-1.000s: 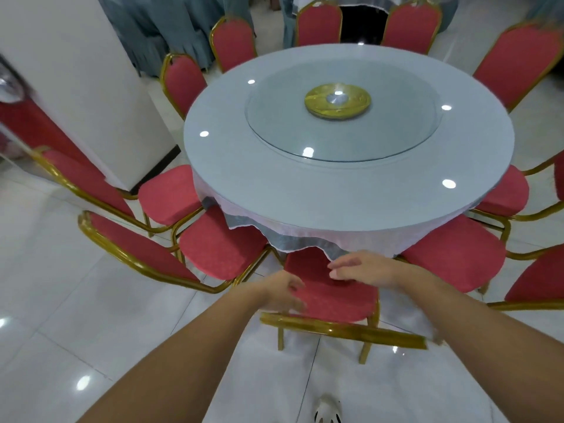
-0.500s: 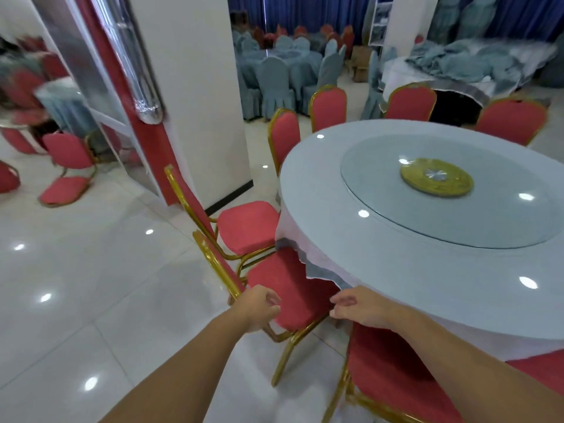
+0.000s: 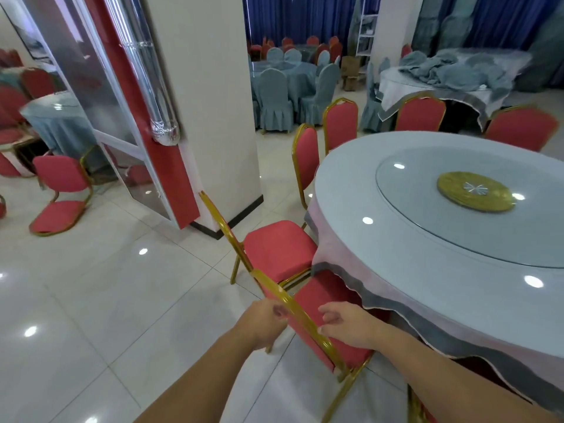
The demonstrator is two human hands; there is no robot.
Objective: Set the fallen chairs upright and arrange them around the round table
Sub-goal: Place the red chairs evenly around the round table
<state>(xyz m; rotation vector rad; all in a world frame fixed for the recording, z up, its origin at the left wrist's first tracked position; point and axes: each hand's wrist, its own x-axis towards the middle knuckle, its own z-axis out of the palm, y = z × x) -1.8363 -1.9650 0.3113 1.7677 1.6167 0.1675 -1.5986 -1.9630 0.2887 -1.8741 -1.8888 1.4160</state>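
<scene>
The round table (image 3: pixel 427 257) with a glass turntable fills the right. Red chairs with gold frames stand round its near and far edges. The nearest chair (image 3: pixel 320 297) has its seat tucked under the tablecloth and its back rail runs between my hands. My left hand (image 3: pixel 268 323) curls on the rail's outer side. My right hand (image 3: pixel 348 325) curls against the red back pad, thumb at the rail. A second chair (image 3: pixel 279 247) stands just beyond it. A fallen red chair (image 3: pixel 61 178) lies on the floor at far left.
A white pillar (image 3: pixel 213 117) with a silver duct (image 3: pixel 146 71) and a red-framed glass partition (image 3: pixel 100 102) stands left of the table. Grey-covered tables and chairs (image 3: pixel 283 83) fill the back. Glossy white tiles (image 3: pixel 106 300) spread to the left.
My view has swung left along the table's edge. My hands left the front chair's seat and now sit on the back rail of the chair to its left.
</scene>
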